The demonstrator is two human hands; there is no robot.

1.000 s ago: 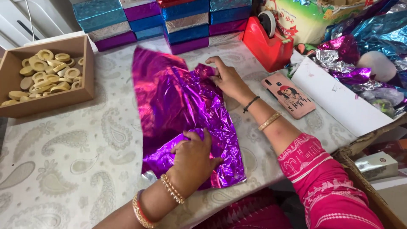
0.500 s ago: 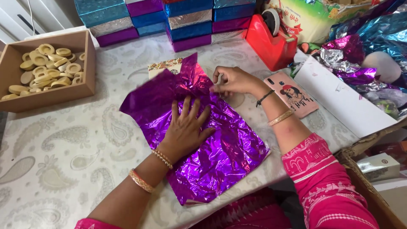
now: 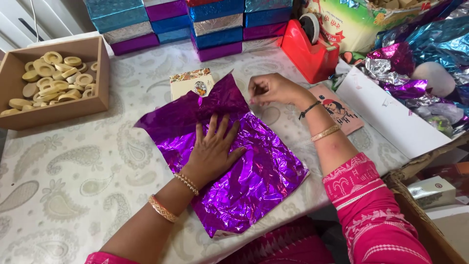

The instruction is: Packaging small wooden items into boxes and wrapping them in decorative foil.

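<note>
The crinkled shiny purple foil sheet (image 3: 229, 161) lies mid-worktop on the paisley-patterned cloth (image 3: 73, 161), its near corner hanging past the front edge. Open cloth to the left gives plenty of room; the right side is crowded by the red tape dispenser (image 3: 312, 49) and a white board (image 3: 391, 112). Left hand (image 3: 212, 149) is spread flat, pressing the foil. Right hand (image 3: 271, 89) is pinched narrow just past the foil's far corner, can't tell if it grips anything. A small patterned box (image 3: 190, 82) peeks out behind.
</note>
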